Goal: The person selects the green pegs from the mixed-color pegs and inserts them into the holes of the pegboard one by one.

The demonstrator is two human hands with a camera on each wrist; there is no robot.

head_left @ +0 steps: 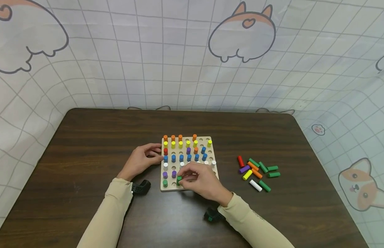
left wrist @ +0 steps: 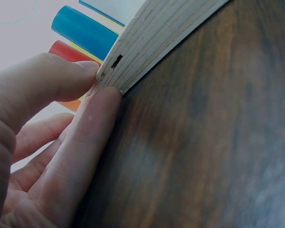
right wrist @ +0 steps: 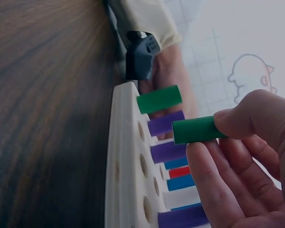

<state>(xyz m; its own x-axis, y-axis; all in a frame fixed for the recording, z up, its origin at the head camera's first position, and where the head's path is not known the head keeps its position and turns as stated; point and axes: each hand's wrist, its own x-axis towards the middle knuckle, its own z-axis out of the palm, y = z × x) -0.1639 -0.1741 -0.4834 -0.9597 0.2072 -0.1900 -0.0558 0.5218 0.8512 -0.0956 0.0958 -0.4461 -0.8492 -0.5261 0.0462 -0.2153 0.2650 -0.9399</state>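
A light wooden pegboard [head_left: 185, 189] carries rows of coloured pegs. At its left edge, the thumb and fingertips of my left hand [head_left: 139, 161] rest against the board's side. That contact shows close up in the left wrist view, with a blue peg [left wrist: 85, 32] and a red peg [left wrist: 69, 51] behind the thumb. My right hand [head_left: 201, 179], over the board's near part, pinches a green peg [right wrist: 195, 130] between thumb and forefinger. The held peg points end-on toward the board, apart from its face. Another green peg [right wrist: 159, 99] stands in the near left corner hole.
Loose pegs lie right of the board, including a red peg [head_left: 240, 161], a yellow peg [head_left: 247, 175], a white peg [head_left: 255, 185] and several green ones. All rest on a dark wooden table [head_left: 117, 127]. A patterned white cloth [head_left: 185, 69] stands behind it.
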